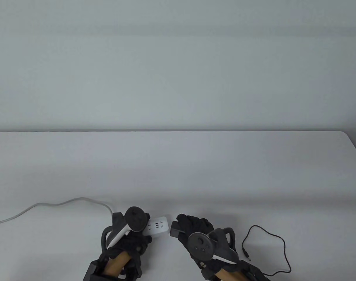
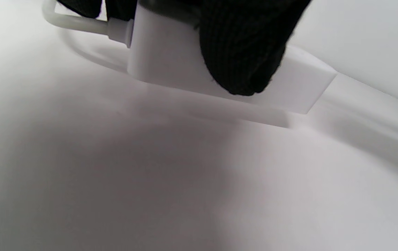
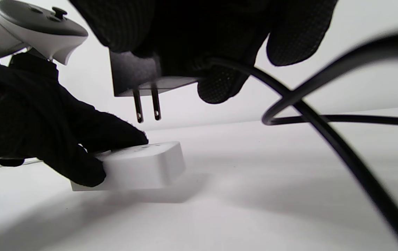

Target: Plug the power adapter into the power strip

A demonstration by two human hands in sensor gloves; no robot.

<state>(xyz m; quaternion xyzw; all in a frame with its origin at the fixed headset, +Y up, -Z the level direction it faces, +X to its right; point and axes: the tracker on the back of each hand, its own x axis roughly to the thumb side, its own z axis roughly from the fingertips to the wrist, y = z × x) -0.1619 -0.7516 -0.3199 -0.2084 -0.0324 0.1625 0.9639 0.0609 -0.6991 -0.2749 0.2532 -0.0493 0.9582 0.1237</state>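
My left hand (image 1: 128, 234) presses on the power strip (image 1: 158, 226), which lies flat on the table (image 1: 195, 175) close to its near edge, a little left of the middle. In the left wrist view one gloved finger (image 2: 244, 59) lies over the long side of the white body, and the white cable (image 1: 49, 205) leaves the strip's left end and curves away toward the table's left edge. The end with the sockets stays uncovered, pointing toward my other hand.

My right hand (image 1: 195, 231) holds the power adapter (image 3: 139, 75) in the air, just above that free end. The fingers are closed around the black block from its sides, and the two flat pins (image 3: 147, 104) point down, not yet touching the strip. The thin black cord (image 1: 271, 248) hangs from the adapter and lies in a loose loop on the table near the near right part, with its small barrel plug (image 1: 247, 254) at the end.

I judge the adapter is light, hard and rather smooth, so the grip on the two sides of the block is the good place, never on the pins or the cord. The cord is soft and can pull the block a little sideways. The strip is also light and can slide on the smooth table, so my left hand must keep it down. The pins look slightly to the side of the slots, I think; they need alignment before pushing straight down.
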